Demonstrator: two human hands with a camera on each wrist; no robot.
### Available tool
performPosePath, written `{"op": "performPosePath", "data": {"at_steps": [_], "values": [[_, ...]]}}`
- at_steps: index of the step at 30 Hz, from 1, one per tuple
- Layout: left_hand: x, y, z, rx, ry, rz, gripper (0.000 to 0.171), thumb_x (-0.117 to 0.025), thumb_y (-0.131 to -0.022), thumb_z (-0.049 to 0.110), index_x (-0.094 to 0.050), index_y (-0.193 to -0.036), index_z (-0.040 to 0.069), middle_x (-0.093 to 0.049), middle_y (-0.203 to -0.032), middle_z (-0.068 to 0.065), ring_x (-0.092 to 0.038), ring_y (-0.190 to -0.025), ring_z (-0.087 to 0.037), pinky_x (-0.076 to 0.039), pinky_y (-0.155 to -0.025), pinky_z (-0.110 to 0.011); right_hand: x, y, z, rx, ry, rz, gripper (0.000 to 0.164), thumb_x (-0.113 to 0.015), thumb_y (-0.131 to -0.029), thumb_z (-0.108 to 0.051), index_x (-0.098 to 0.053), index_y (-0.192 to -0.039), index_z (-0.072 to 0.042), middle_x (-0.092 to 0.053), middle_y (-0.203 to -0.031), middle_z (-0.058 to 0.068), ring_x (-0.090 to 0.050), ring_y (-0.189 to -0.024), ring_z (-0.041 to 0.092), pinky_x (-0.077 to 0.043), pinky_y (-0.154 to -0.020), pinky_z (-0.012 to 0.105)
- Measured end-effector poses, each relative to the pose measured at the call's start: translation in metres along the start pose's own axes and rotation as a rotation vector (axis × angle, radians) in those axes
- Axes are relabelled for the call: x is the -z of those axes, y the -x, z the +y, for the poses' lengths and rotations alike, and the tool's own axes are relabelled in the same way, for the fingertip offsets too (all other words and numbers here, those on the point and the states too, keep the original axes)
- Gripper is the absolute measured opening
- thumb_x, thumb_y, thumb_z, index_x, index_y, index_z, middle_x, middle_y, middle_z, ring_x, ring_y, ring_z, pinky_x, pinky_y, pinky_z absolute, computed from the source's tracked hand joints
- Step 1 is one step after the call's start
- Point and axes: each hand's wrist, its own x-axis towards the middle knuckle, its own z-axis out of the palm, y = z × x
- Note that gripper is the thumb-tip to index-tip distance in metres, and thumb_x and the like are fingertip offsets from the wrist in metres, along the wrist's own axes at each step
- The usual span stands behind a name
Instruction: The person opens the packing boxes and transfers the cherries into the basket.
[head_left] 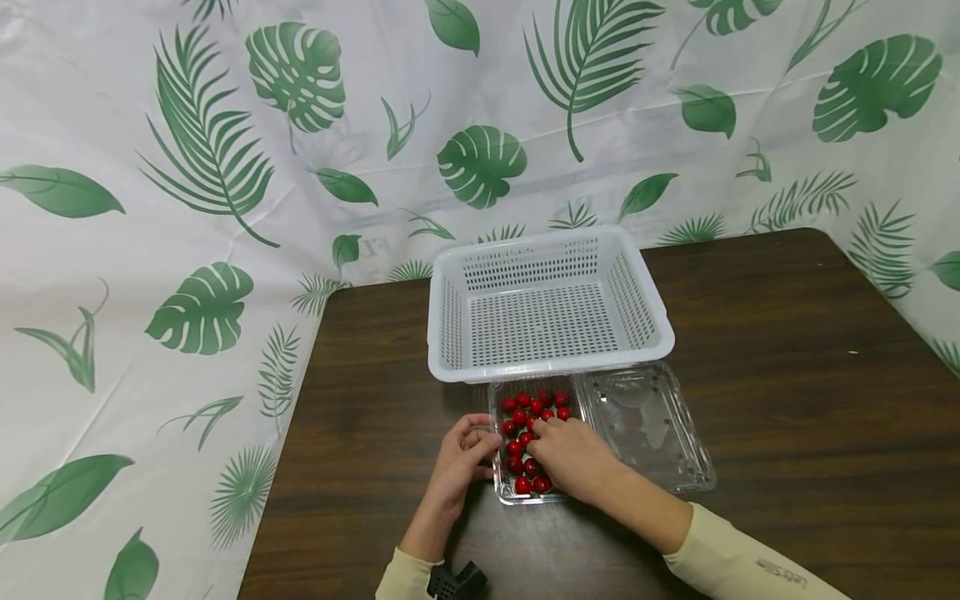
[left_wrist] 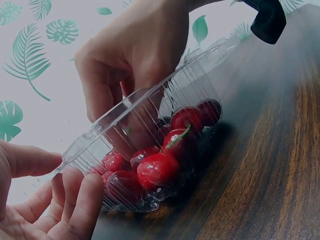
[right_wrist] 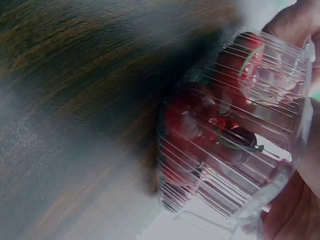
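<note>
A clear plastic clamshell box (head_left: 504,498) of red cherries (head_left: 522,484) lies on the table with its lid (head_left: 637,425) folded open to the right. My left hand (head_left: 459,458) holds the box's left rim, thumb on top and fingers against the outer wall. From the right, my right hand (head_left: 573,457) reaches into the box with bent fingers among the cherries. In the left wrist view, the right hand's fingertips are hidden behind the ribbed wall and fruit, so whether they pinch a cherry cannot be told. Some cherries (left_wrist: 158,169) carry green stems.
Directly behind the box stands a white perforated plastic basket (head_left: 551,367), with no fruit visible inside. The dark wooden table (head_left: 780,350) extends to both sides. A white sheet with green leaf prints (head_left: 390,75) hangs behind and to the left.
</note>
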Motion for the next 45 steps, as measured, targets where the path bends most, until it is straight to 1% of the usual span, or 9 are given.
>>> {"op": "performPosePath", "data": {"at_steps": [3, 9, 12, 14, 20, 24, 31, 39, 45], "values": [[0.0, 0.0, 0.0, 0.0, -0.002, 0.004, 0.041, -0.067, -0.09, 0.006, -0.048, -0.125, -0.005, -0.06, -0.08, -0.001, -0.055, -0.065, -0.011, -0.051, -0.052, -0.025, 0.003, 0.001, 0.001, 0.005, -0.039, 0.016, 0.008, -0.076, -0.074, -0.01, -0.069, -0.073, -0.015, -0.057, -0.075, 0.0, -0.056, -0.065, 0.017, -0.046, -0.051, 0.028], [0.0, 0.001, -0.002, 0.0, -0.001, 0.005, 0.042, -0.067, -0.09, 0.006, -0.048, -0.125, -0.005, -0.06, -0.08, -0.001, -0.055, -0.065, -0.011, -0.052, -0.052, -0.025, 0.007, 0.005, 0.006, 0.001, -0.152, 0.079, 0.015, -0.071, -0.086, -0.017, -0.066, -0.071, -0.018, -0.052, -0.069, -0.004, -0.054, -0.058, 0.014, -0.046, -0.049, 0.03], [0.0, 0.0, -0.001, -0.002, -0.002, 0.005, 0.041, -0.067, -0.09, 0.007, -0.049, -0.125, -0.004, -0.059, -0.08, -0.001, -0.054, -0.066, -0.011, -0.052, -0.052, -0.025, 0.012, 0.008, 0.009, 0.005, -0.224, 0.132, 0.009, -0.074, -0.085, -0.018, -0.07, -0.077, -0.018, -0.056, -0.071, -0.005, -0.057, -0.06, 0.013, -0.048, -0.05, 0.03], [0.0, 0.0, -0.001, -0.003, -0.006, 0.006, 0.04, -0.067, -0.09, 0.007, -0.049, -0.124, -0.003, -0.059, -0.08, 0.0, -0.054, -0.066, -0.011, -0.052, -0.052, -0.025, 0.015, 0.009, 0.012, 0.004, -0.283, 0.161, 0.003, -0.076, -0.085, -0.019, -0.074, -0.083, -0.017, -0.061, -0.075, -0.006, -0.061, -0.065, 0.012, -0.051, -0.054, 0.031], [0.0, -0.001, 0.0, 0.001, -0.014, 0.009, 0.039, -0.067, -0.091, 0.007, -0.05, -0.124, -0.002, -0.059, -0.081, 0.0, -0.054, -0.067, -0.011, -0.052, -0.052, -0.025, 0.023, 0.012, 0.02, -0.005, -0.393, 0.175, 0.007, -0.076, -0.085, -0.018, -0.077, -0.092, -0.015, -0.067, -0.087, -0.008, -0.064, -0.076, 0.008, -0.055, -0.067, 0.031], [0.0, -0.001, 0.0, 0.003, -0.017, 0.012, 0.038, -0.067, -0.091, 0.007, -0.05, -0.124, -0.003, -0.059, -0.081, 0.0, -0.055, -0.066, -0.011, -0.052, -0.052, -0.025, 0.031, 0.014, 0.024, 0.007, -0.41, 0.191, 0.007, -0.075, -0.086, -0.017, -0.076, -0.093, -0.016, -0.066, -0.09, -0.009, -0.063, -0.077, 0.005, -0.055, -0.068, 0.028], [0.001, -0.002, 0.0, -0.003, -0.013, 0.008, 0.039, -0.067, -0.091, 0.006, -0.049, -0.124, -0.004, -0.059, -0.08, -0.001, -0.055, -0.066, -0.011, -0.052, -0.052, -0.025, 0.048, 0.013, 0.035, 0.02, -0.424, 0.292, 0.009, -0.077, -0.085, -0.015, -0.074, -0.093, -0.016, -0.066, -0.092, -0.009, -0.061, -0.074, 0.003, -0.053, -0.064, 0.025], [0.001, -0.001, 0.0, 0.003, -0.029, 0.013, 0.039, -0.067, -0.091, 0.008, -0.05, -0.124, -0.003, -0.06, -0.082, -0.001, -0.056, -0.067, -0.011, -0.052, -0.053, -0.025, 0.061, 0.013, 0.061, -0.041, -0.414, 0.366, 0.012, -0.077, -0.085, -0.014, -0.073, -0.096, -0.016, -0.066, -0.091, -0.01, -0.059, -0.075, 0.004, -0.052, -0.064, 0.027], [0.001, -0.001, 0.0, 0.002, -0.027, 0.012, 0.038, -0.067, -0.091, 0.008, -0.05, -0.124, -0.003, -0.06, -0.082, -0.001, -0.056, -0.068, -0.012, -0.052, -0.053, -0.025, 0.066, 0.01, 0.085, -0.096, -0.36, 0.477, 0.014, -0.077, -0.083, -0.009, -0.072, -0.096, -0.012, -0.067, -0.089, -0.005, -0.055, -0.067, 0.005, -0.051, -0.057, 0.029]]}}
